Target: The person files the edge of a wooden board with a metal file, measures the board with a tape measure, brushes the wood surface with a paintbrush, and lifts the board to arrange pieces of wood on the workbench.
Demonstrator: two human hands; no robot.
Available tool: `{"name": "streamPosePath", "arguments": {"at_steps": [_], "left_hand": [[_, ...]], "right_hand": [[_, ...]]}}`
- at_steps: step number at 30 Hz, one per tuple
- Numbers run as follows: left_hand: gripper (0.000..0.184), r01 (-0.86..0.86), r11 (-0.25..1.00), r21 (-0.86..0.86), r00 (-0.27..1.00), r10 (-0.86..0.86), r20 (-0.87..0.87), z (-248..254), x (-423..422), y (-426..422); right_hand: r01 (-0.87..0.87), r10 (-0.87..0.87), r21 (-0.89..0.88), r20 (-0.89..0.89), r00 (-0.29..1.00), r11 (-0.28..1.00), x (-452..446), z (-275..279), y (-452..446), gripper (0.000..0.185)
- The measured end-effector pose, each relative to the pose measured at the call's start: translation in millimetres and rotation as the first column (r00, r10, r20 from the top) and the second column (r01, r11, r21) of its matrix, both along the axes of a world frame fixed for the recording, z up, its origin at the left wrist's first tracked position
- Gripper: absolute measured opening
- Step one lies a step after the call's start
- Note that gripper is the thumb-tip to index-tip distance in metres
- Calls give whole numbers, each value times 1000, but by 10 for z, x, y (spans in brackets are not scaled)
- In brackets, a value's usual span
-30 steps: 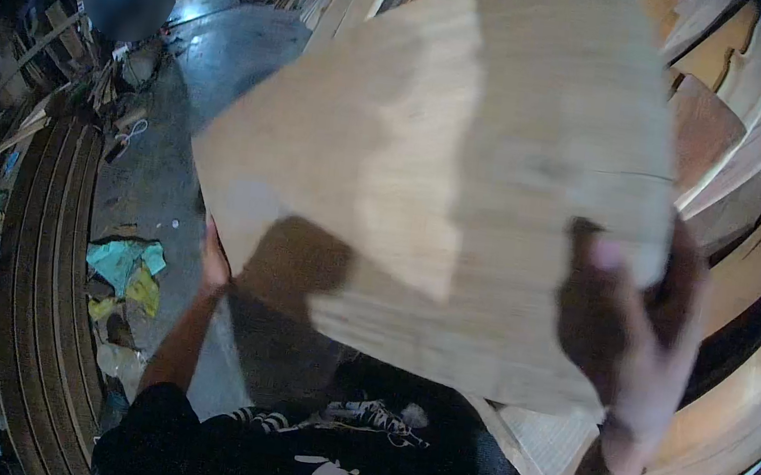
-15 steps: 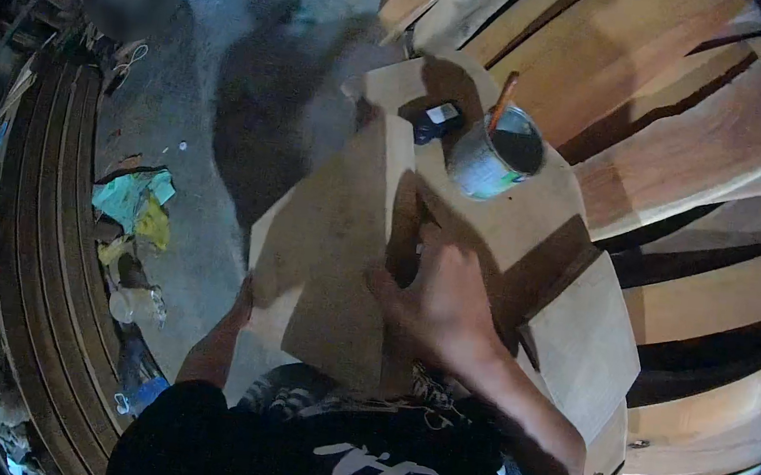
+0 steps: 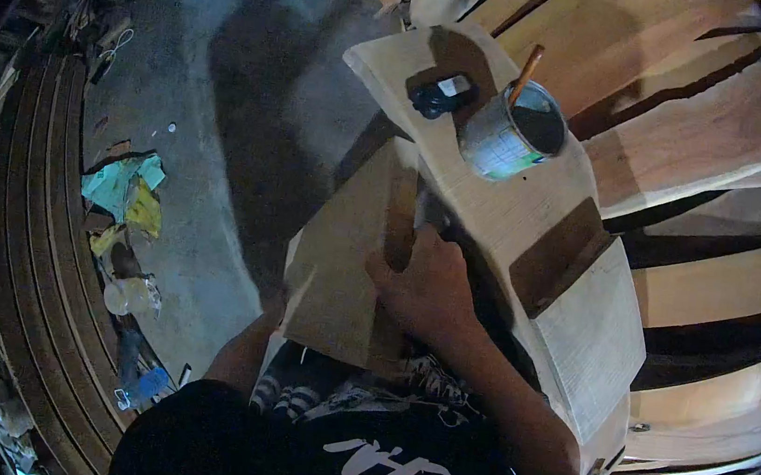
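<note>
A flat, angular wooden board (image 3: pixel 341 252) stands tilted over my lap, its thick edge turned toward my right hand. My left hand (image 3: pixel 272 308) holds the board at its lower left side, and the fingers are hidden behind it. My right hand (image 3: pixel 431 286) is closed at the right edge of the board, with thumb and forefinger curled; what it may grip is hidden. Just beyond the right hand lies a long wooden plank (image 3: pixel 496 213). On the plank stand a metal can (image 3: pixel 514 135) with a brown stick (image 3: pixel 528 71) in it and a small black bundle (image 3: pixel 435 100).
A pale wooden block (image 3: pixel 591 327) rests on the near part of the plank. Several sawn slabs (image 3: pixel 698 170) line the right side. Long dark beams (image 3: pixel 38 236) lie at the left, beside scraps of green and yellow wrapping (image 3: pixel 128 190) on the concrete floor (image 3: pixel 178 243).
The board has tilted and its left edge has moved right, along with my left hand. My right hand stays near its edge, slightly lower. The view has shifted a little.
</note>
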State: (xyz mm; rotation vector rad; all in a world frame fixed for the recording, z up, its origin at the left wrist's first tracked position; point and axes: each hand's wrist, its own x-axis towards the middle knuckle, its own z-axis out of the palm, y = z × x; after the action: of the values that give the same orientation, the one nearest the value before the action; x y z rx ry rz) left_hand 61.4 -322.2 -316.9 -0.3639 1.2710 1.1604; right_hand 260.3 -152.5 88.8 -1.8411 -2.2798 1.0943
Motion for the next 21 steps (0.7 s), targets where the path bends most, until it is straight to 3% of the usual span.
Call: {"name": "streamPosePath", "arguments": {"at_steps": [1,4,7,13,16,21], "left_hand": [[71,-12,1000,-1,1000,12,8,-16,65,-7],[71,-33,999,-7,999,33,39,-77,160,-6],[70,-29,1000,-7,998,29,61,-124,161,6],[69,9,1000,4,992,-10,129,-123,154,97],[69,54,998,24,975,-58,212,-111,308,233],[68,94,994,54,932,-107,345,-100,589,317]], "right_hand": [[-10,11,-63,24,1000,998,-48,26,11,59],[-84,83,36,26,996,996,-72,-101,-13,56],[-33,34,-21,52,998,999,-127,-83,-46,53],[-134,138,51,-100,985,990,-216,-429,-162,54],[-195,195,0,4,981,981,-331,-593,-226,55],[-228,228,-1,-15,974,974,-333,-1021,-207,61]]}}
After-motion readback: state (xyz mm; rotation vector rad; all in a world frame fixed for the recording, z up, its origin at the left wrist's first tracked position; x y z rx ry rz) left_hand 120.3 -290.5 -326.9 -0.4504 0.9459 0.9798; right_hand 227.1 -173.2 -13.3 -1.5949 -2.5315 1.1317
